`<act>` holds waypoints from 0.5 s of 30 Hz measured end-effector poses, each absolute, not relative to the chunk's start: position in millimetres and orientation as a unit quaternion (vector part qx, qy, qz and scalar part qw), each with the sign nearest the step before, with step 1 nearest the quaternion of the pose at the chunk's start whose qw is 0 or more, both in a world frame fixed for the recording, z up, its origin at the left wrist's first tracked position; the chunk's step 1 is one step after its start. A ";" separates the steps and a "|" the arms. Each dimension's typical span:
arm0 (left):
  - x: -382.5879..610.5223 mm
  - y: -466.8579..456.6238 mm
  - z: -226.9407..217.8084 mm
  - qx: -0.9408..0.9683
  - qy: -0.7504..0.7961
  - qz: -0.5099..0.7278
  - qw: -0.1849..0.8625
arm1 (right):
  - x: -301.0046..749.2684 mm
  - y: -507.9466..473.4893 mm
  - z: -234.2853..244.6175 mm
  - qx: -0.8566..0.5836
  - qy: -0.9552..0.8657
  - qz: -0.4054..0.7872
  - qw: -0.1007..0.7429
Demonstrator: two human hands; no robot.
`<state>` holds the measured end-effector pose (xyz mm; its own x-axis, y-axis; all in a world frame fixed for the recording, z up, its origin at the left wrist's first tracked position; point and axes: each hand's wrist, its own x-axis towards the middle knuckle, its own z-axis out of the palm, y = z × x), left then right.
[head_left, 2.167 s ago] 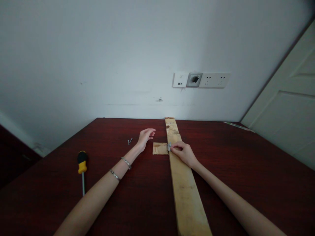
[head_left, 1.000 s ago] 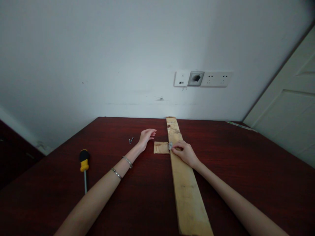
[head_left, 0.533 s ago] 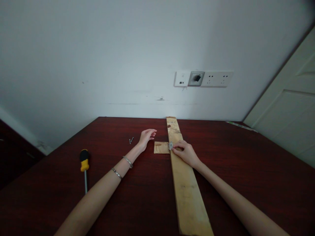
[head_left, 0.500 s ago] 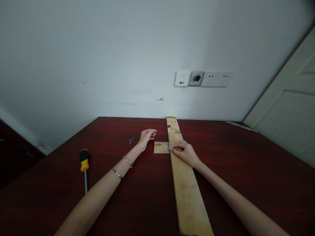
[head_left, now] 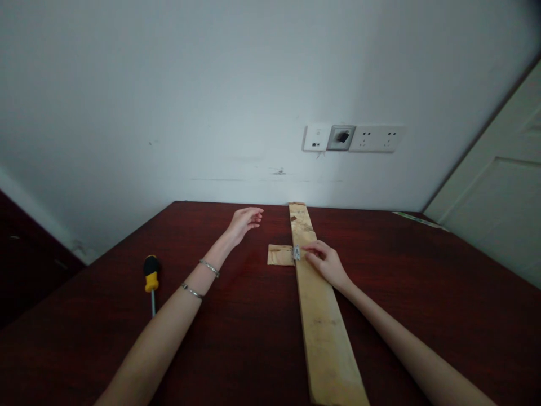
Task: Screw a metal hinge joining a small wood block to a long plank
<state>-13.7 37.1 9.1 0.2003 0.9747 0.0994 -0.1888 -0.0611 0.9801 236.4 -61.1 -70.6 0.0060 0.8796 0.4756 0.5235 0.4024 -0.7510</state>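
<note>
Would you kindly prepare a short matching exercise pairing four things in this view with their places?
1. Yellow-and-black screwdriver
2. Small silver metal hinge
3. Long pale wooden board
4. Small flat wooden piece

A. Directly left of the board
B. Reaching toward the white wall
C. Leftmost of the four
D. At the board's left edge, near the bare right hand

Pairs: 1-C, 2-D, 3-B, 4-A

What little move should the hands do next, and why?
Perhaps the right hand should gently steady the small metal piece: it sits on the long board, right beside the short wood piece, and that hand is closest.
</note>
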 end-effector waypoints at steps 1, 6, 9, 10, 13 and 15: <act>-22.7 37.6 20.8 0.536 0.367 0.501 0.572 | 236.1 -60.8 -71.5 -0.514 -0.679 0.183 0.491; -65.0 35.0 62.2 0.579 0.400 0.488 0.516 | 234.5 -60.3 -74.2 -0.509 -0.677 0.184 0.499; -81.0 34.9 65.1 0.627 0.492 0.414 0.440 | 233.6 -61.4 -72.7 -0.510 -0.676 0.184 0.499; -85.1 35.5 63.0 0.644 0.526 0.382 0.404 | 233.3 -61.9 -71.8 -0.511 -0.675 0.184 0.499; -96.4 38.3 50.9 0.701 0.590 0.273 0.292 | 232.5 -63.5 -69.2 -0.517 -0.673 0.184 0.496; -104.1 40.4 40.4 0.724 0.613 0.212 0.235 | 232.3 -64.4 -68.5 -0.519 -0.673 0.185 0.494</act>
